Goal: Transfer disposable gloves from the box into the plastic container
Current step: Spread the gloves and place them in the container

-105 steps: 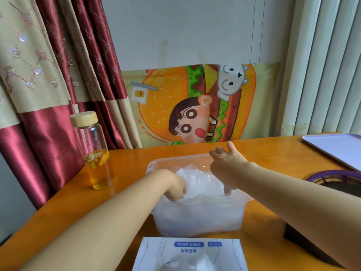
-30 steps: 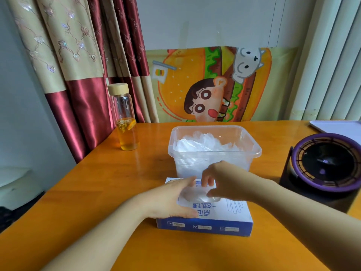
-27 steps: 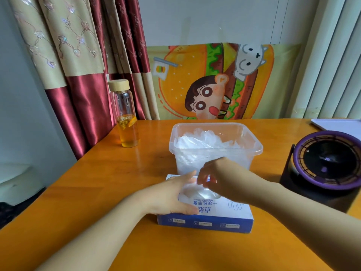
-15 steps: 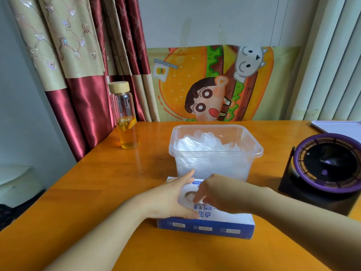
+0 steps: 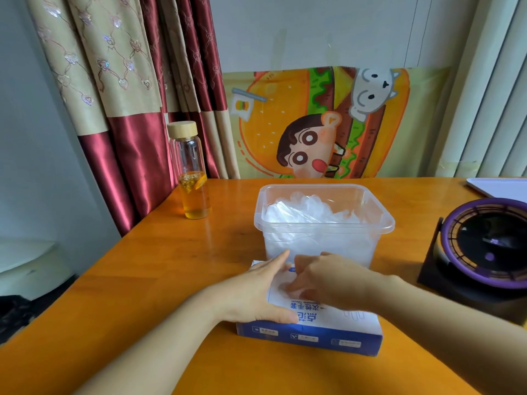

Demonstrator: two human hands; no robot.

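Near the front edge of the orange wooden table [image 5: 171, 266], the blue-and-white cardboard glove box [image 5: 328, 334] is pinned by the flat, straight-fingered left hand [image 5: 256, 295], presumably against lifting. The right hand [image 5: 328, 283] is curled into its opening; no pinch can be confirmed. Just behind, crumpled clear gloves [image 5: 308, 209] are heaped in the transparent plastic container [image 5: 322, 225].

The container [image 5: 325, 223] just behind the box [image 5: 328, 323] blocks my way up-frame. The fan [image 5: 484, 252] crowds the right edge, the bottle [image 5: 190, 172] stands left of centre. Bare table [image 5: 159, 280] lies open lower left.
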